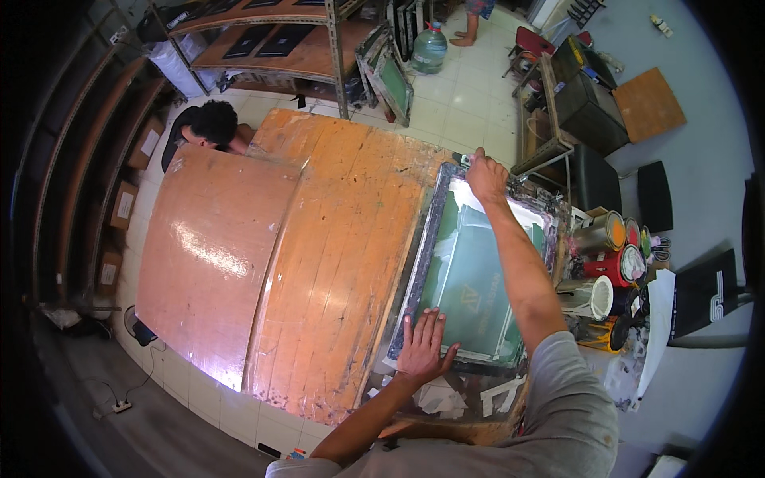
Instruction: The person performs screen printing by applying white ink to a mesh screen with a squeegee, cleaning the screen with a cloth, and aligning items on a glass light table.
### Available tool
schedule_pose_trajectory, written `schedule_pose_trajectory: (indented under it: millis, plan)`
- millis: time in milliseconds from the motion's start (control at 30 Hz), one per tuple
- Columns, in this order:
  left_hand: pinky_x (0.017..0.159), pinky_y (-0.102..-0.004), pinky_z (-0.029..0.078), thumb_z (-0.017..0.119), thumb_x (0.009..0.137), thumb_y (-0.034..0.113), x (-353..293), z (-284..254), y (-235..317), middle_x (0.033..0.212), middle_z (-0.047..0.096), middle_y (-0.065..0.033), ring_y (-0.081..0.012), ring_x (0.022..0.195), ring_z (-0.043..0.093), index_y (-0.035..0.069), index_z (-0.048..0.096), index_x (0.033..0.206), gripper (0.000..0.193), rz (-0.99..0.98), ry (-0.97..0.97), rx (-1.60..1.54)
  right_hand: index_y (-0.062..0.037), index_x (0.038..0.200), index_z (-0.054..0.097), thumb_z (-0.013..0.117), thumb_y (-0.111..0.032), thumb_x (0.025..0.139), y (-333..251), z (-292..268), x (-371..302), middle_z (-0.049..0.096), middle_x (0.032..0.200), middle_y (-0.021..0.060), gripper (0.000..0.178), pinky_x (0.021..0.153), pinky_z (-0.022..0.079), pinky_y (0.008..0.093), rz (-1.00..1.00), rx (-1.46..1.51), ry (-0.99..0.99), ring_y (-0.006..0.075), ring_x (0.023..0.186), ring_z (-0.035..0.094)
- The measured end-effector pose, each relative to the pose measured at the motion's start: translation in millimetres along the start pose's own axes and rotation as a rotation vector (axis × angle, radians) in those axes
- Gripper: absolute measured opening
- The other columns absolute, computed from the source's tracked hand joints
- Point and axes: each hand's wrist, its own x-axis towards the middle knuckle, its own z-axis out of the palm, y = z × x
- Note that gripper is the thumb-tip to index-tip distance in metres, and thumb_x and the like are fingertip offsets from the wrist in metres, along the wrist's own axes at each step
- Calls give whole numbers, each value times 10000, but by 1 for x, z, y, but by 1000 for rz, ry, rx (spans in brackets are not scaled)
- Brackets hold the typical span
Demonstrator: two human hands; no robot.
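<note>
A screen-printing frame (417,271) with green mesh (486,275) lies on the right part of the work table. A faint printed design shows in its mesh, and white ink (465,193) is smeared along the far end. My left hand (425,347) lies with fingers spread on the frame's near left corner. Reaching over the mesh, my right hand (487,175) is closed at the far left corner. A small dark green piece (461,159) shows beside its fingers; what the fingers grip is mostly hidden.
Wooden boards (343,239) cover the table to the left. Several ink cans (599,232) stand at the right. Paper scraps (440,398) lie near me. Another person (209,126) crouches past the table's far left; a second person's legs (470,28) show at the back.
</note>
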Motion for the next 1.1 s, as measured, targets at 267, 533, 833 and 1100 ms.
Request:
schedule_pose_trajectory:
  millis: [267,533,833,1100]
  plan:
    - [1194,-627,139,557,968,445,1,3,2,1515,417,-217,-359,1452,340,-40,402,1458,707,18,-16,-7,-7,1153,619,547,-310,987,-21,-16,7,724,1070,209,352,899,537,476,320,76,-46,368,1046,701]
    - [1198,-651,102,607,912,425,6,-2,3,1503,409,-217,-376,1454,314,-45,389,1447,745,-46,7,30,-38,1105,689,554,-432,973,-8,-31,4,683,1183,227,437,1008,476,486,354,279,-173,386,1174,627]
    - [1188,-670,107,675,870,373,4,3,7,1474,407,-232,-393,1430,334,-31,332,1456,790,-22,65,103,-23,1097,710,635,-228,907,202,-83,-14,716,1084,216,289,956,513,487,153,-136,-138,396,1084,667]
    - [1186,-665,103,668,872,366,6,5,11,1463,426,-226,-401,1425,344,-33,335,1456,782,-31,96,131,-10,1042,730,646,-217,896,233,-47,10,699,1070,272,267,933,537,462,505,176,-221,393,1098,664]
